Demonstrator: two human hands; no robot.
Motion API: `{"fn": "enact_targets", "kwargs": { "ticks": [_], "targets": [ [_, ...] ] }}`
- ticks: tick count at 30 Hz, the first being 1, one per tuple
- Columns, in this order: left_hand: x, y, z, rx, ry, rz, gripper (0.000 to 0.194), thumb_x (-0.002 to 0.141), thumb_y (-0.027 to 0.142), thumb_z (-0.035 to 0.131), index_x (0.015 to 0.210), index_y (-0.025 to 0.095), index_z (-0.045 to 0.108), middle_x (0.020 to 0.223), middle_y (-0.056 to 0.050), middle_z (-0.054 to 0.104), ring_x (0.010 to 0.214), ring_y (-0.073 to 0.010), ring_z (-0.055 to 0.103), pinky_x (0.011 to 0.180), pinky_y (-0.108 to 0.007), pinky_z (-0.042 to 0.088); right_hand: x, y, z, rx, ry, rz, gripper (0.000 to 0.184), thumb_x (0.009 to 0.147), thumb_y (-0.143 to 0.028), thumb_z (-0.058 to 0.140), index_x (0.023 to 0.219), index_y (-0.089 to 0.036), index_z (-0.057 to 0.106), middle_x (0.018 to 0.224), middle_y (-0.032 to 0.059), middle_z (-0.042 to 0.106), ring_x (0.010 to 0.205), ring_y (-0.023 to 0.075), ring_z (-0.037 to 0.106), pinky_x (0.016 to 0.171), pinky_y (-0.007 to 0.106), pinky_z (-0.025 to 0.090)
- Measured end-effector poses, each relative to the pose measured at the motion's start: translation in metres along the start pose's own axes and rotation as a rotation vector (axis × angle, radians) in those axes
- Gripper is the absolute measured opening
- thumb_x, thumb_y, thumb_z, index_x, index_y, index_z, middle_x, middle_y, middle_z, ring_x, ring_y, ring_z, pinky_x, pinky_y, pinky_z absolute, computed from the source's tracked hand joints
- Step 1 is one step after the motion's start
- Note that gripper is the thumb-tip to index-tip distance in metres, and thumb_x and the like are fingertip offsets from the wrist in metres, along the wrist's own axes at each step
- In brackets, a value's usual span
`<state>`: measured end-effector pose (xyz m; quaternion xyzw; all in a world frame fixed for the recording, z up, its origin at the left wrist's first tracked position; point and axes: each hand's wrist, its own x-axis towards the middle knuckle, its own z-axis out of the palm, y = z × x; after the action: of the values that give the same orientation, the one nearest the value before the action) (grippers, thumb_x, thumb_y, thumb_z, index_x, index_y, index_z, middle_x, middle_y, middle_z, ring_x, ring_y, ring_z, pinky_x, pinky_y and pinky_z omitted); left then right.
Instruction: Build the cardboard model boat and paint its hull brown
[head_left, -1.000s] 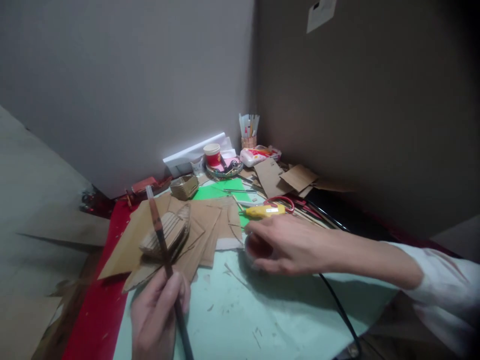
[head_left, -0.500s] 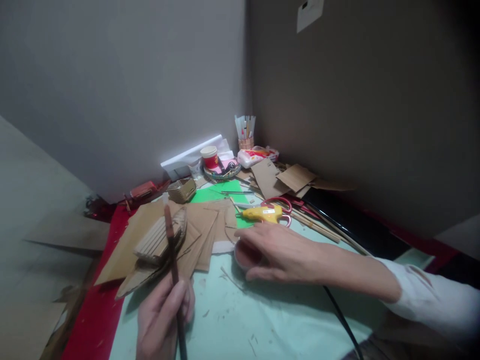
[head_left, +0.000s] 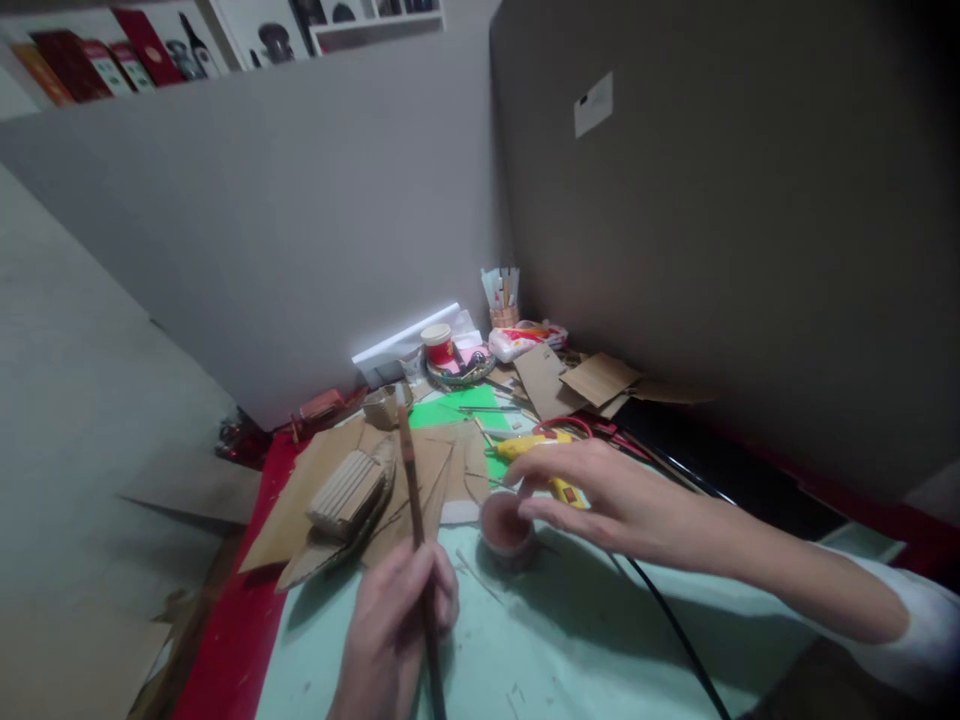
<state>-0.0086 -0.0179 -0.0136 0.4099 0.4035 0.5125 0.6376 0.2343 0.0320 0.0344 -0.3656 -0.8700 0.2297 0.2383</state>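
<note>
My left hand is closed around the dark handle of a paintbrush, which stands nearly upright with its pale tip up. Right of it, a small round cup with a pinkish-brown inside rests on the pale green cloth. My right hand hovers at the cup's right rim, fingers apart and curved; whether a fingertip touches the rim I cannot tell. Partly hidden behind that hand lies a yellow glue gun. Left of the brush, a ridged cardboard model sits on cardboard sheets.
A black cord runs toward the front edge. Red-handled scissors lie behind the glue gun. Further back are a green sheet, a tray with a red paper cup, a brush holder and cardboard scraps. Grey partitions enclose the table.
My right hand has come off the cup and opened, leaving the cup on the cloth. My left hand still grips the paintbrush. The view has tilted up, showing a shelf.
</note>
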Motion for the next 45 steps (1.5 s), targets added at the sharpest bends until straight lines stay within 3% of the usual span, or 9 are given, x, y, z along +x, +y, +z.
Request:
{"fn": "enact_targets", "kwargs": {
  "ticks": [4,11,17,23,31,36,39,42,45],
  "targets": [
    [0.004,-0.005,0.009,-0.082,-0.037,-0.018,0.033,0.086,0.04,0.067,0.066,0.014,0.062,0.052,0.002,0.047,0.049,-0.0091,0.04,0.048,-0.021,0.028,0.003,-0.007,0.007,-0.073,-0.039,-0.018,0.015,0.099,-0.023,0.05,0.103,-0.016,0.063,0.098,0.0066,0.066,0.089,0.0209,0.061,0.078,0.031,0.046],
    [0.016,-0.015,0.008,-0.194,-0.057,-0.048,0.032,0.08,0.04,0.075,0.066,0.014,0.061,0.048,0.004,0.046,0.041,-0.0071,0.04,0.04,-0.019,0.025,0.008,0.017,0.034,-0.199,-0.09,0.031,0.041,0.08,-0.048,0.075,0.097,-0.013,0.062,0.096,0.0109,0.06,0.086,0.0281,0.057,0.071,0.037,0.045],
    [0.027,-0.021,0.007,-0.219,-0.034,-0.063,0.035,0.077,0.041,0.078,0.069,0.014,0.058,0.05,0.007,0.044,0.04,-0.0027,0.028,0.038,-0.016,0.018,0.012,0.023,0.048,-0.184,-0.08,0.04,0.04,0.075,-0.047,0.078,0.094,-0.017,0.058,0.095,0.0081,0.057,0.084,0.0267,0.055,0.069,0.036,0.042],
    [0.032,-0.021,0.004,-0.23,-0.03,-0.106,0.037,0.072,0.04,0.083,0.071,0.014,0.056,0.053,0.007,0.046,0.039,0.0008,0.015,0.035,-0.013,0.011,0.014,0.029,0.048,-0.111,-0.018,0.087,0.037,0.074,-0.044,0.074,0.091,-0.016,0.057,0.093,0.0078,0.058,0.082,0.0254,0.055,0.068,0.035,0.041],
    [0.026,-0.026,-0.002,-0.149,0.03,-0.148,0.034,0.071,0.031,0.085,0.091,0.014,0.064,0.07,0.003,0.059,0.039,0.0029,0.022,0.033,-0.012,0.007,0.023,0.019,0.034,0.027,0.068,0.158,0.043,0.08,-0.053,0.072,0.098,-0.016,0.06,0.093,0.0041,0.061,0.082,0.0207,0.055,0.069,0.03,0.04],
    [0.02,-0.027,-0.004,0.013,0.042,-0.086,0.036,0.075,0.034,0.081,0.103,0.019,0.063,0.061,0.01,0.049,0.036,0.004,0.016,0.035,-0.014,0.005,0.023,0.002,0.025,0.02,0.095,0.169,0.041,0.078,-0.048,0.075,0.099,-0.015,0.063,0.092,0.004,0.062,0.082,0.0206,0.055,0.068,0.029,0.037],
    [0.018,-0.027,-0.001,-0.006,0.054,-0.057,0.048,0.067,0.031,0.086,0.108,0.02,0.063,0.062,0.009,0.051,0.043,0.0007,0.035,0.04,-0.011,0.02,0.021,-0.009,0.021,0.004,0.102,0.155,0.041,0.079,-0.048,0.075,0.1,-0.014,0.064,0.09,0.0042,0.062,0.081,0.0207,0.055,0.067,0.028,0.037],
    [0.017,-0.028,0.003,-0.053,0.037,-0.035,0.061,0.06,0.027,0.091,0.113,0.021,0.063,0.077,0.0,0.069,0.071,-0.0129,0.064,0.063,-0.019,0.046,0.02,-0.018,0.02,-0.004,0.093,0.106,0.04,0.08,-0.05,0.075,0.097,-0.015,0.064,0.089,0.0032,0.061,0.079,0.0191,0.055,0.067,0.027,0.037],
    [0.018,-0.031,0.005,-0.063,-0.036,0.033,0.064,0.057,0.025,0.092,0.114,0.021,0.064,0.101,-0.007,0.076,0.096,-0.0228,0.069,0.084,-0.028,0.05,0.022,-0.025,0.024,-0.011,0.067,0.061,0.039,0.08,-0.049,0.076,0.095,-0.016,0.063,0.086,0.0015,0.06,0.076,0.0173,0.053,0.065,0.027,0.037]
  ]
}}
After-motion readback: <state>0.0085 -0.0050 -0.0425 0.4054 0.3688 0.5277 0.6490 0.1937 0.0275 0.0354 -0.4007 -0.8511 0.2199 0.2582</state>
